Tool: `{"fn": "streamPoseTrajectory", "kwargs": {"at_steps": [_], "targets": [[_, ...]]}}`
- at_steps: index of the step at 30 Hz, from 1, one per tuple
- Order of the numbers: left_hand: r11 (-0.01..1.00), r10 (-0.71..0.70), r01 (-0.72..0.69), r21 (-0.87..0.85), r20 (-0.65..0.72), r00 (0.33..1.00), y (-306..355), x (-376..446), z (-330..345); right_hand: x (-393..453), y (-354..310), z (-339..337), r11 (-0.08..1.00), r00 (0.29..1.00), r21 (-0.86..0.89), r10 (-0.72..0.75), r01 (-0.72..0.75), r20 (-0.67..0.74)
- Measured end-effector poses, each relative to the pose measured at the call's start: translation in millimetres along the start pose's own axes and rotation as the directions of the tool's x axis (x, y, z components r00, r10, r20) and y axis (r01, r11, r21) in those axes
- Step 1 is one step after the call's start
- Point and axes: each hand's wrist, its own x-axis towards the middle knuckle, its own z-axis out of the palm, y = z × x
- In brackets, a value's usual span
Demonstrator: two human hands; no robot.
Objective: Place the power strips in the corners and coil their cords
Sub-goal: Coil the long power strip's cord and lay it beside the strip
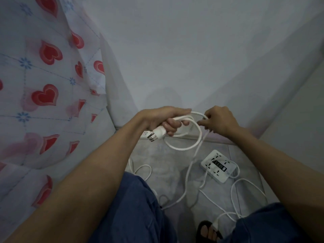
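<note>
Cord (184,148): white, looped once between both hands above the floor; the loop hangs below the knuckles and sags toward the tiles.
Left hand (164,121): fingers curled round the gathered cord just behind the plug, thumb side uppermost, gripping firmly.
Plug (156,135): white body with metal pins, protruding from the lower side of the left hand, pins pointing down and to the left.
Right hand (219,121): fingers bent, pinching the top of the loop at its right end, just beside the left hand's fingertips.
Trailing cord: drops from the right hand down to the floor, passing just left of the square strip, then wanders in slack curves between the knees.
Square power strip (218,165): white, with dark central switches, lying flat on the floor below and to the right of the hands, well apart from them; a cord lies across it.
Second power strip (145,133): only a white end shows, at the foot of the wall behind the plug; mostly hidden by the left hand.
Floor (168,165): pale grey tile, strewn with loose white cord.
Walls (175,50): plain, meeting in a corner beyond the hands.
Curtain (43,85): sheer, printed with red hearts, at left.
Legs (136,207): in blue cloth, foreground; one sandalled foot (208,232) at bottom.
</note>
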Motion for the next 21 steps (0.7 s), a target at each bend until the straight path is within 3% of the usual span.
{"fn": "streamPoseTrajectory", "kwargs": {"at_steps": [4, 6, 8, 11, 14, 16, 18, 20, 21], "targets": [[0.891, 0.140, -0.122, -0.438, 0.008, 0.990, 2.5, -6.5, -16.2, -9.2, -17.0, 21.4, 0.950, 0.980, 0.262, 0.131, -0.167, 0.149], [0.714, 0.230, -0.224, -0.663, -0.080, 0.970, 2.8, -5.9, -25.3, -17.9, -23.6, 33.1, 0.826, 0.911, 0.467, 0.127, -0.317, 0.392], [0.456, 0.292, -0.346, -0.820, -0.230, 0.929, 3.6, -4.4, -31.1, -26.2, -23.8, 42.4, 0.730, 0.770, 0.525, 0.002, -0.437, 0.639], [0.146, 0.259, -0.503, -0.852, -0.458, 0.851, 2.7, 0.9, -35.6, -30.8, -23.0, 51.2, 0.738, 0.601, 0.468, -0.108, -0.485, 0.792], [0.090, 0.169, -0.673, -0.734, -0.655, 0.737, 2.1, 8.8, -41.1, -32.6, -23.4, 50.9, 0.756, 0.518, 0.424, -0.133, -0.499, 0.845], [0.058, 0.125, -0.745, -0.664, -0.736, 0.665, 1.8, 12.3, -46.5, -35.1, -21.1, 48.9, 0.744, 0.536, 0.427, -0.110, -0.514, 0.837], [0.043, 0.097, -0.794, -0.607, -0.788, 0.608, -2.3, 16.3, -55.3, -34.6, -20.3, 44.1, 0.777, 0.642, 0.450, -0.077, -0.441, 0.763], [0.110, 0.062, -0.817, -0.566, -0.816, 0.574, -9.0, 20.9, -62.6, -30.3, -24.3, 34.3, 0.908, 0.767, 0.366, -0.084, -0.204, 0.637], [0.162, 0.043, -0.818, -0.551, -0.825, 0.564, -11.3, 23.1, -63.2, -27.8, -28.7, 26.9, 0.966, 0.791, 0.254, -0.115, -0.052, 0.600]]}}
